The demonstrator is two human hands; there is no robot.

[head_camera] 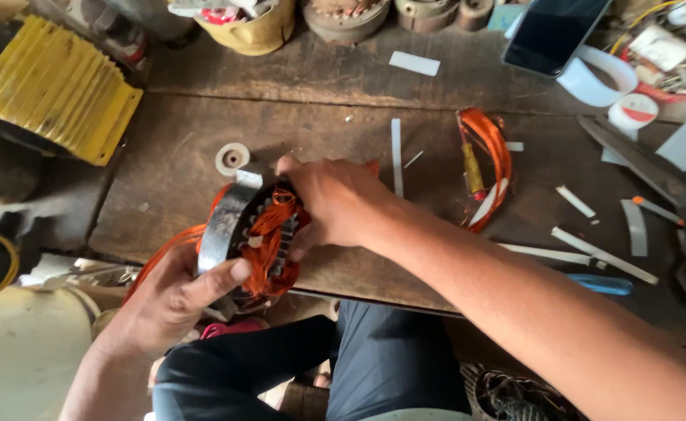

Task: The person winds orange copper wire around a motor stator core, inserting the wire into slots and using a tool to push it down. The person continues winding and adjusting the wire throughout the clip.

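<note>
The stator (238,230) is a dull grey metal ring, its slots stuffed with glossy orange enamelled wire. A loose coil (489,168) of the same shiny wire lies mid-bench with smooth white paper slips tucked in. The bench (335,125) is rough, dark, stained wood. By its right edge lie worn metal scissors (662,187); at the back edge, a glossy black phone (553,31). At the left corner sits a ribbed housing (54,86), matt yellow paint.
</note>
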